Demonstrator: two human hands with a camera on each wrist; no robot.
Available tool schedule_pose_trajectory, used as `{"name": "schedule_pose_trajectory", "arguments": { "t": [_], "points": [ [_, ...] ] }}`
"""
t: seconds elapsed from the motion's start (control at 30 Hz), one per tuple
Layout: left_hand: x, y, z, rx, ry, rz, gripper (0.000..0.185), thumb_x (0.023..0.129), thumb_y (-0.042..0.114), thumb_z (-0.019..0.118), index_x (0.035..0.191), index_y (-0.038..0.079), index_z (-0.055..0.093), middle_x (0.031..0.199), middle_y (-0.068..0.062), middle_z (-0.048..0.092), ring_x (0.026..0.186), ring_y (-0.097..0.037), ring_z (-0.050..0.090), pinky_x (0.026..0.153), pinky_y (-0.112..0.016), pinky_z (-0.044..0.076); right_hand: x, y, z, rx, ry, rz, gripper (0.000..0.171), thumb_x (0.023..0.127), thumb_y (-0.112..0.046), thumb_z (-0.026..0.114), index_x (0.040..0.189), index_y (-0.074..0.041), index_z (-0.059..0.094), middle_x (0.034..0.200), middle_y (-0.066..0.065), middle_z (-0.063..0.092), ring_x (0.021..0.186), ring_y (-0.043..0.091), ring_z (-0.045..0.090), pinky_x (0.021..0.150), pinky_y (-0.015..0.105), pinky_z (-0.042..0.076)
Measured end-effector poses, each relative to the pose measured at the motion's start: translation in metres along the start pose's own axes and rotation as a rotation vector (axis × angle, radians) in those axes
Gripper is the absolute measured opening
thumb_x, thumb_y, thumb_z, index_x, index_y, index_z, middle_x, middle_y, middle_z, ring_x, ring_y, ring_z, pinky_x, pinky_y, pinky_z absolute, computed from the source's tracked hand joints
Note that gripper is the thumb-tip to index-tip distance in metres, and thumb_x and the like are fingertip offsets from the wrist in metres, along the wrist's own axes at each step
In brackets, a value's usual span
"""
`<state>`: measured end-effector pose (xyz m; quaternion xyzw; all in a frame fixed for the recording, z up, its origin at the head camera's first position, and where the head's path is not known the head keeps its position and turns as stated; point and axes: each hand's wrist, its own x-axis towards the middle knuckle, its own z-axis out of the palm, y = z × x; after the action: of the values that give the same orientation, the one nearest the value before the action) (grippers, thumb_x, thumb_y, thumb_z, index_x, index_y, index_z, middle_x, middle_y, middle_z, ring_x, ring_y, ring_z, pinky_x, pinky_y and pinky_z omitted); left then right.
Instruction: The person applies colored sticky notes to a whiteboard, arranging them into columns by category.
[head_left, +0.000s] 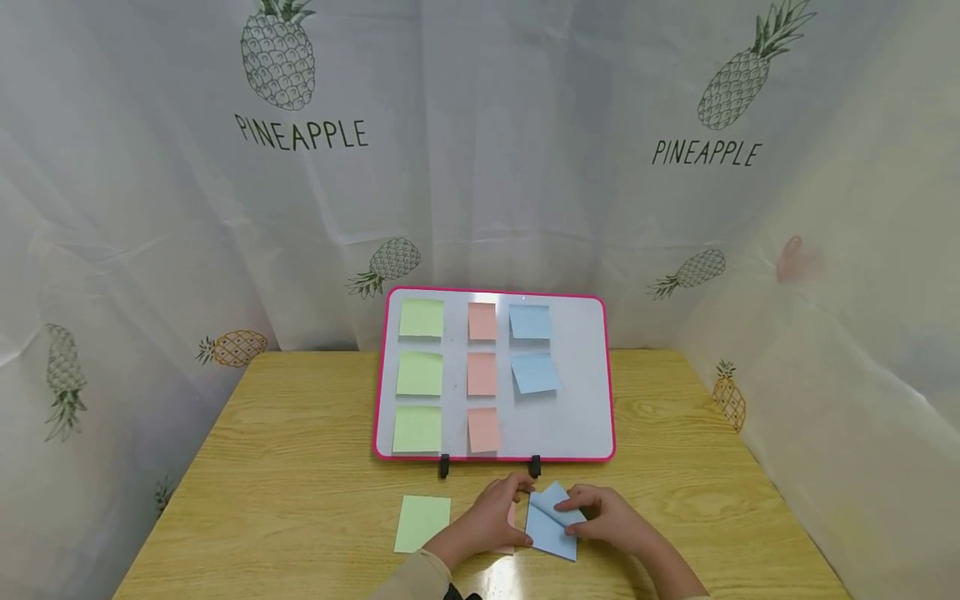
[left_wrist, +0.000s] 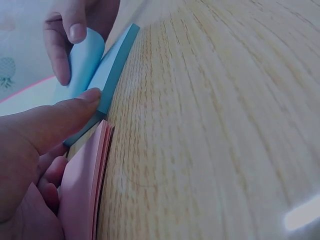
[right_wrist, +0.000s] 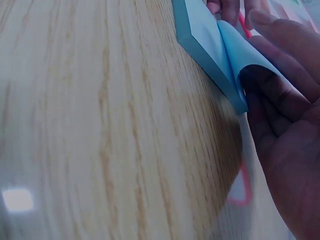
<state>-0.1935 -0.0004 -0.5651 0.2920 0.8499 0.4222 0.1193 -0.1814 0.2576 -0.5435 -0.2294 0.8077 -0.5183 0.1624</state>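
Note:
A blue sticky note pad (head_left: 545,535) lies on the wooden table in front of the whiteboard. My left hand (head_left: 489,518) grips the pad's left side, its thumb pressing on the edge in the left wrist view. With thumb and fingers, my right hand (head_left: 611,518) pinches the top blue sheet (right_wrist: 245,47), which curls up from the pad while its other side still meets it. Under my left hand is a pink sticky note pad (left_wrist: 82,185), mostly covered in the head view. To the left lies a green sticky note pad (head_left: 422,523).
A pink-framed whiteboard (head_left: 581,400) stands behind, held by two black feet (head_left: 535,466). It bears columns of green notes (head_left: 420,373), pink notes (head_left: 482,374) and two blue notes (head_left: 535,372). A pineapple-print curtain (head_left: 510,183) surrounds the table (head_left: 300,467).

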Motion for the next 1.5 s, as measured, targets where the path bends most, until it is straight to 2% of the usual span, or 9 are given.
{"name": "schedule_pose_trajectory", "arguments": {
  "t": [0.1, 0.2, 0.37, 0.67, 0.9, 1.1, 1.2, 1.37, 1.5],
  "points": [
    [0.0006, -0.0011, 0.0003, 0.005, 0.005, 0.006, 0.075, 0.072, 0.024, 0.089, 0.132, 0.016, 0.044, 0.125, 0.010, 0.053, 0.107, -0.010, 0.052, 0.095, -0.034, 0.040, 0.0002, 0.0013, -0.0002, -0.034, 0.038, 0.043, 0.032, 0.080, -0.016, 0.081, 0.109, -0.004, 0.074, 0.103, 0.005, 0.063, 0.092, 0.009, 0.052, 0.083, 0.020, 0.044],
    [0.0004, -0.0016, 0.0002, -0.001, -0.001, 0.000, 0.074, 0.072, 0.024, 0.088, 0.131, 0.017, 0.045, 0.125, 0.010, 0.053, 0.107, -0.010, 0.051, 0.094, -0.035, 0.041, 0.0002, 0.0026, -0.0002, -0.045, 0.059, 0.050, 0.035, 0.079, -0.016, 0.082, 0.109, -0.002, 0.074, 0.101, 0.004, 0.062, 0.090, 0.008, 0.052, 0.081, 0.021, 0.045],
    [-0.0003, -0.0006, -0.0015, 0.003, -0.018, -0.003, 0.071, 0.073, 0.025, 0.088, 0.130, 0.019, 0.046, 0.124, 0.009, 0.052, 0.107, -0.010, 0.050, 0.094, -0.035, 0.040, -0.0005, 0.0027, -0.0003, -0.005, 0.091, 0.045, 0.041, 0.078, -0.013, 0.082, 0.113, 0.005, 0.070, 0.101, 0.008, 0.061, 0.089, 0.008, 0.051, 0.078, 0.021, 0.046],
    [0.0007, -0.0019, -0.0005, 0.033, -0.002, 0.024, 0.073, 0.071, 0.025, 0.089, 0.131, 0.018, 0.046, 0.124, 0.010, 0.052, 0.106, -0.008, 0.050, 0.096, -0.033, 0.040, 0.0015, 0.0015, -0.0016, 0.015, 0.153, 0.088, 0.050, 0.078, -0.012, 0.082, 0.121, 0.006, 0.065, 0.114, 0.013, 0.057, 0.097, 0.010, 0.048, 0.079, 0.020, 0.047],
    [0.0016, -0.0038, 0.0008, 0.020, -0.009, -0.003, 0.072, 0.071, 0.025, 0.089, 0.129, 0.020, 0.047, 0.123, 0.013, 0.051, 0.106, -0.007, 0.051, 0.094, -0.032, 0.041, 0.0016, 0.0044, -0.0024, 0.034, 0.178, 0.138, 0.055, 0.077, -0.013, 0.083, 0.125, 0.004, 0.063, 0.126, 0.019, 0.053, 0.104, 0.012, 0.050, 0.081, 0.021, 0.048],
    [0.0012, -0.0044, 0.0016, 0.021, -0.009, 0.000, 0.073, 0.071, 0.025, 0.089, 0.131, 0.020, 0.047, 0.122, 0.013, 0.051, 0.106, -0.007, 0.050, 0.094, -0.032, 0.041, 0.0019, 0.0032, -0.0013, 0.095, 0.205, 0.169, 0.056, 0.078, -0.011, 0.082, 0.127, 0.005, 0.061, 0.135, 0.026, 0.046, 0.111, 0.025, 0.051, 0.079, 0.023, 0.050],
    [0.0009, -0.0038, 0.0012, 0.028, -0.002, 0.011, 0.075, 0.070, 0.025, 0.090, 0.131, 0.019, 0.047, 0.122, 0.012, 0.051, 0.106, -0.007, 0.050, 0.095, -0.032, 0.040, 0.0026, 0.0036, -0.0011, 0.112, 0.230, 0.177, 0.054, 0.078, -0.010, 0.082, 0.127, 0.003, 0.062, 0.136, 0.025, 0.046, 0.111, 0.028, 0.051, 0.078, 0.023, 0.050],
    [0.0002, -0.0032, 0.0016, 0.034, 0.005, 0.006, 0.078, 0.069, 0.025, 0.090, 0.133, 0.019, 0.046, 0.123, 0.013, 0.051, 0.105, -0.006, 0.049, 0.096, -0.032, 0.038, 0.0055, 0.0065, -0.0016, 0.088, 0.268, 0.185, 0.052, 0.078, -0.008, 0.082, 0.125, 0.002, 0.064, 0.131, 0.019, 0.051, 0.102, 0.024, 0.051, 0.071, 0.023, 0.049],
    [0.0004, -0.0031, 0.0020, 0.039, 0.007, 0.001, 0.079, 0.069, 0.025, 0.090, 0.134, 0.019, 0.046, 0.123, 0.014, 0.051, 0.105, -0.006, 0.049, 0.097, -0.032, 0.038, 0.0058, 0.0086, -0.0017, 0.055, 0.288, 0.172, 0.049, 0.078, -0.007, 0.081, 0.124, 0.001, 0.065, 0.126, 0.016, 0.053, 0.100, 0.020, 0.050, 0.071, 0.022, 0.048]
  ]
}}
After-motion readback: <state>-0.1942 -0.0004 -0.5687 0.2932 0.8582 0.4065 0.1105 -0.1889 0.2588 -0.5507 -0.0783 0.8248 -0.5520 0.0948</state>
